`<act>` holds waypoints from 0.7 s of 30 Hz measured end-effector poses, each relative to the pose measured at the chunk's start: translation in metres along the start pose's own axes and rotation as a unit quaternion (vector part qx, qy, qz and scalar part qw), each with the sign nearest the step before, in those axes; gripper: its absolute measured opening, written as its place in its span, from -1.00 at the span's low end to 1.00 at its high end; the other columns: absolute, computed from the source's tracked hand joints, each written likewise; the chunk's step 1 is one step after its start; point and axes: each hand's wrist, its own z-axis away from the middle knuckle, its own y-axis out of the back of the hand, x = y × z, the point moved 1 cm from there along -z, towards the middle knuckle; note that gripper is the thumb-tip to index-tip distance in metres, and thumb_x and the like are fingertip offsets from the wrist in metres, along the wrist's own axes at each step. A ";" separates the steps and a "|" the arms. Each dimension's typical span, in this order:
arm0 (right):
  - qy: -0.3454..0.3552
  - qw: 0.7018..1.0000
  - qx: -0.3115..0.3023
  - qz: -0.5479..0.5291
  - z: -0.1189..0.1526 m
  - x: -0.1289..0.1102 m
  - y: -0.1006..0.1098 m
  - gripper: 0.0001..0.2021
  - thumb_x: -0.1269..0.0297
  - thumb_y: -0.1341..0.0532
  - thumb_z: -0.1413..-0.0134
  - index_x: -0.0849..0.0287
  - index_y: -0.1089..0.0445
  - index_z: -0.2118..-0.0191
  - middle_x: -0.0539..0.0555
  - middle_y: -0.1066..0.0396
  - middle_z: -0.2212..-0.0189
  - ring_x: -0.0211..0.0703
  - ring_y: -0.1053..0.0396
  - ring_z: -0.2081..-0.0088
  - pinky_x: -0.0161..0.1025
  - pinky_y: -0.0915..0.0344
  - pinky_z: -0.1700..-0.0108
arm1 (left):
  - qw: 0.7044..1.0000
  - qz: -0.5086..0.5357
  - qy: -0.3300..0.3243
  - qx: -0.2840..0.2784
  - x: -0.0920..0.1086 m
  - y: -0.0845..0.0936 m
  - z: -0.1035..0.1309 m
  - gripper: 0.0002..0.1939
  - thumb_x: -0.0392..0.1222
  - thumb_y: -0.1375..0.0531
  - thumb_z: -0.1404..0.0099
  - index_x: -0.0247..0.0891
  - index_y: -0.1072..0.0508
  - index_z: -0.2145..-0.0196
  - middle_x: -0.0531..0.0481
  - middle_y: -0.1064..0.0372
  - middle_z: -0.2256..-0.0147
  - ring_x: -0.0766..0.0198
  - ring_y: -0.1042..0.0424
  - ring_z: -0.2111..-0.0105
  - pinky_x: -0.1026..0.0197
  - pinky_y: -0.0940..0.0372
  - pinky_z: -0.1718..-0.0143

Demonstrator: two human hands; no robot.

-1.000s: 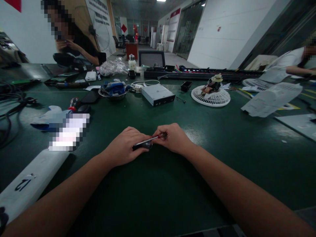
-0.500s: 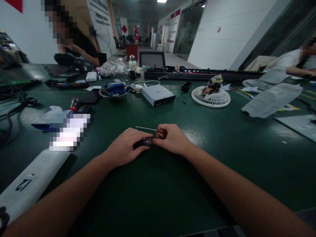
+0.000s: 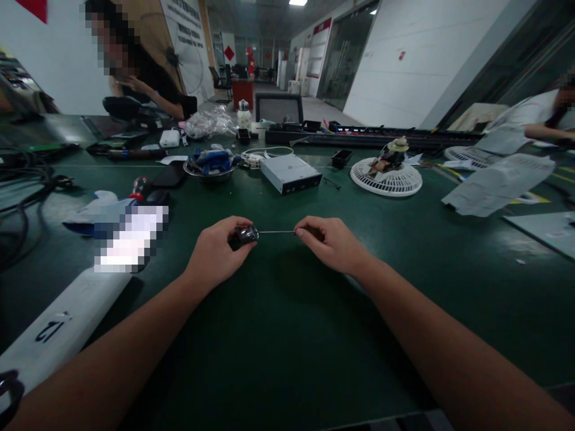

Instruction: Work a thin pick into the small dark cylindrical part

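Observation:
My left hand [image 3: 214, 251] is closed round a small dark cylinder [image 3: 246, 235] with a shiny rim; its kind is not clear. Thumb and fingers grip its sides, and the rimmed end faces right. In my right hand [image 3: 330, 239] is a thin screwdriver [image 3: 276, 232], its handle mostly hidden by the fingers. The bare metal shaft runs level to the left and its tip meets the rimmed end of the cylinder; whether it goes inside I cannot tell. Both hands are just above the dark green table [image 3: 287, 335].
Ahead lie a disc drive [image 3: 291, 173], a metal bowl [image 3: 211, 167] with blue cloth and a white fan grille [image 3: 386, 178] with parts on it. A white stand [image 3: 58, 317] with a lit phone is at left. One person sits at the far left, another at the right edge.
The screwdriver shaft, earlier above and behind the cylinder, now lines up with its rimmed end. My hands have moved apart, the left to the left and the right to the right.

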 end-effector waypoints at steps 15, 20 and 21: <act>-0.036 0.999 -0.007 -0.009 0.001 -0.006 -0.004 -0.72 0.19 -0.12 -0.21 0.24 -0.52 0.24 0.00 -0.39 0.55 -0.30 -0.21 0.55 -0.27 -0.05 0.47 | 0.996 -0.002 -0.057 -0.064 0.007 -0.001 0.001 -0.68 -0.23 -0.29 -0.20 -0.21 -0.48 0.06 -0.04 -0.50 0.16 0.13 -0.47 0.18 0.04 -0.36 0.11; -0.057 0.998 -0.032 0.021 0.000 -0.007 -0.002 -0.68 0.14 -0.09 -0.23 0.22 -0.49 0.35 -0.01 -0.32 0.60 -0.29 -0.18 0.57 -0.25 0.01 0.49 | 0.997 -0.004 -0.058 -0.057 0.008 -0.001 0.001 -0.68 -0.24 -0.30 -0.20 -0.21 -0.48 0.06 -0.04 -0.50 0.16 0.13 -0.47 0.17 0.04 -0.35 0.11; -0.063 0.997 -0.033 0.037 0.000 -0.006 -0.001 -0.67 0.13 -0.08 -0.23 0.21 -0.48 0.37 0.00 -0.32 0.61 -0.28 -0.18 0.57 -0.24 0.02 0.49 | 0.997 -0.005 -0.058 -0.056 0.008 -0.001 0.001 -0.67 -0.24 -0.30 -0.20 -0.21 -0.47 0.05 -0.05 -0.50 0.16 0.12 -0.47 0.16 0.03 -0.35 0.10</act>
